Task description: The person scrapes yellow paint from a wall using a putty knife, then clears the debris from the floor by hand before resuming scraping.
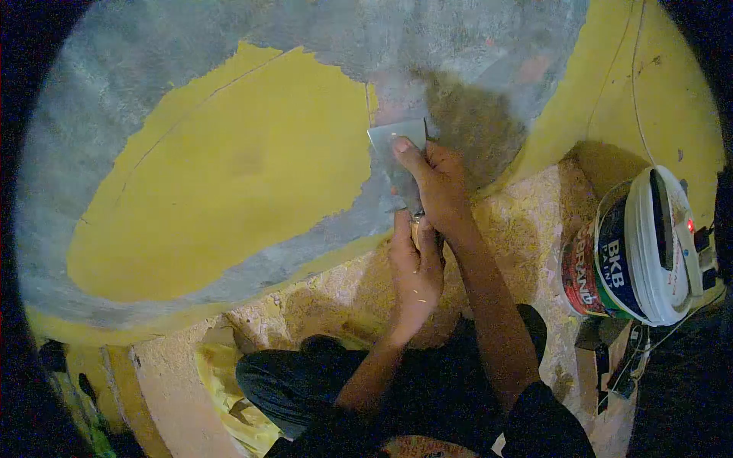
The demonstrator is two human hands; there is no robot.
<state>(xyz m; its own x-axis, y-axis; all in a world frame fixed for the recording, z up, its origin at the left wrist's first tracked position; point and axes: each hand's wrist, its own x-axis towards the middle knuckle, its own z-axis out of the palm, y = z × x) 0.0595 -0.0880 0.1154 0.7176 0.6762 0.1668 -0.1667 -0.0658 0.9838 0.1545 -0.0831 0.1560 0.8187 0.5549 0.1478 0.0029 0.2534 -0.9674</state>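
Taking directions from the scraper, the yellow patch [237,168] lies at nine o'clock, ringed by the mottled grey coat [336,34] of the broad surface before me. At seven o'clock, down by my bent knee [282,378], is a crumpled yellow sheet [244,435]. The scraper [385,145] itself is just right of the patch, its flat metal blade pointing up over the grey. At six o'clock, my left hand [416,271] has its fingers curled narrowly round the scraper's lower end, most of which they hide. At four o'clock, my right hand [444,183] grips the scraper too, thumb pressed flat on the blade and fingers behind it. A dark shadow [481,133] falls at three o'clock. Farther out, near four o'clock, a tilted bucket [613,256] marked "BKB PAINT" has a white lid [647,282], with a red light [691,227] showing beside it.
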